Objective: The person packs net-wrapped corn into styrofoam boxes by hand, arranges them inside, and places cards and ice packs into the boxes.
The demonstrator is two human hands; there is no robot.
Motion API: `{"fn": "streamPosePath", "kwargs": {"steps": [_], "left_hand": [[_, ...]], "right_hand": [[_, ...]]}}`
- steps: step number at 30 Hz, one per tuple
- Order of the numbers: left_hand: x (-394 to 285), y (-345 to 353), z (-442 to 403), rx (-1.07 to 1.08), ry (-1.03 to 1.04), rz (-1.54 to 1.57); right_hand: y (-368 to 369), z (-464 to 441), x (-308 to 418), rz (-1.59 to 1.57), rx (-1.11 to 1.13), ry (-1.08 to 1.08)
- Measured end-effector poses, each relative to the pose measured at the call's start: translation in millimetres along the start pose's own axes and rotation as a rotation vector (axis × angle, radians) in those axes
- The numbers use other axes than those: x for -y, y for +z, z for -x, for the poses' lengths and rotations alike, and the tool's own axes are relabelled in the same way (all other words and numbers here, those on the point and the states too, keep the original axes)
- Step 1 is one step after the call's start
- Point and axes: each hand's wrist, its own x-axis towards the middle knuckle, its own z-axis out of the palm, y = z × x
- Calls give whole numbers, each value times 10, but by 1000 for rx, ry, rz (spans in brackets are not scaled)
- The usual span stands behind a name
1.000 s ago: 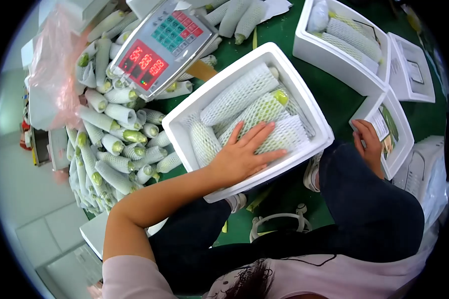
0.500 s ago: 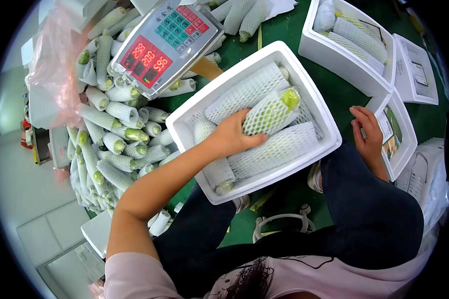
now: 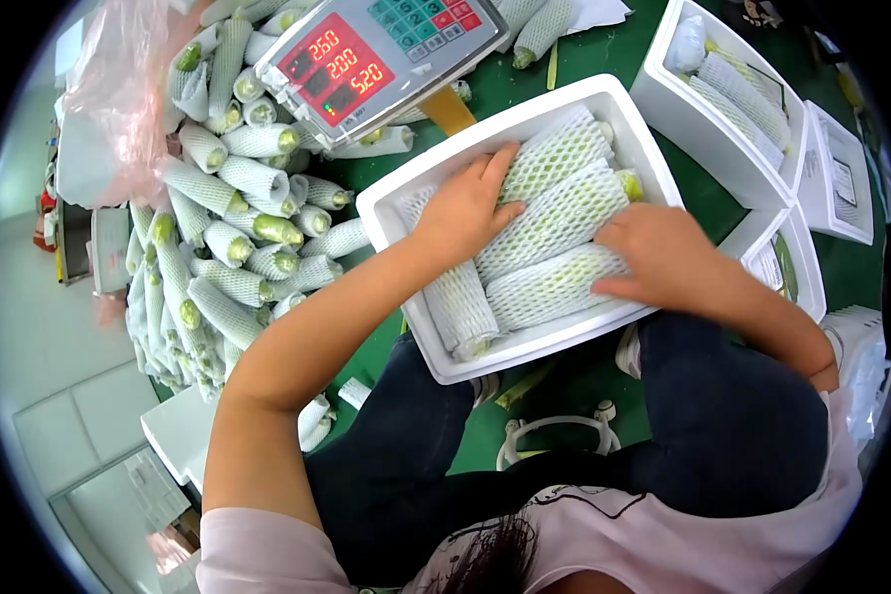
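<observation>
Within box [image 3: 549, 337] edges, sleeved veg [image 3: 554, 218]; you seem to be settling them. Left hand [image 3: 462, 213] over veg, right hand [image 3: 663, 255] at right edge: thumbs apart from fingers, grip unclear. Next move calls for gentle pressure.

Green floor [image 3: 599, 49] — heap of net-sleeved vegetables [image 3: 252, 183] at left, white foam boxes [image 3: 703, 137] at right.

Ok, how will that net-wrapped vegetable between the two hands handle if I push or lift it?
The net-wrapped vegetable looks rounded, so it may roll if freed, though others hem it in inside the white box. It lies straight, so it's probably stiff. Its mesh sleeve might add grip.
</observation>
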Motion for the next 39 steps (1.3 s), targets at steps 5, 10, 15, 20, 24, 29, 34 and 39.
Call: {"fn": "streamPosePath", "kwargs": {"steps": [5,10,15,20,24,29,34,39], "left_hand": [[46,85,70,-83,78,-104],[174,120,23,-153,106,50],[35,-589,-115,429,-562,883],[140,-1015,597,406,-443,1481],[136,-731,1273,381,-204,1943],[-209,-445,912,20,-142,1360],[-331,-542,339,-77,-53,189],[-165,200,124,-548,154,-380]], "right_hand": [[170,-43,-4,-147,-25,-92],[-43,-290,192,-193,312,-48],[306,-112,-25,-454,65,-71],[225,-113,-25,-515,118,-41],[153,-329,77,-451,312,-26],[64,-448,278,-302,289,-62],[-348,-167,419,-169,151,-2],[-531,166,267,-263,11,37]]}}
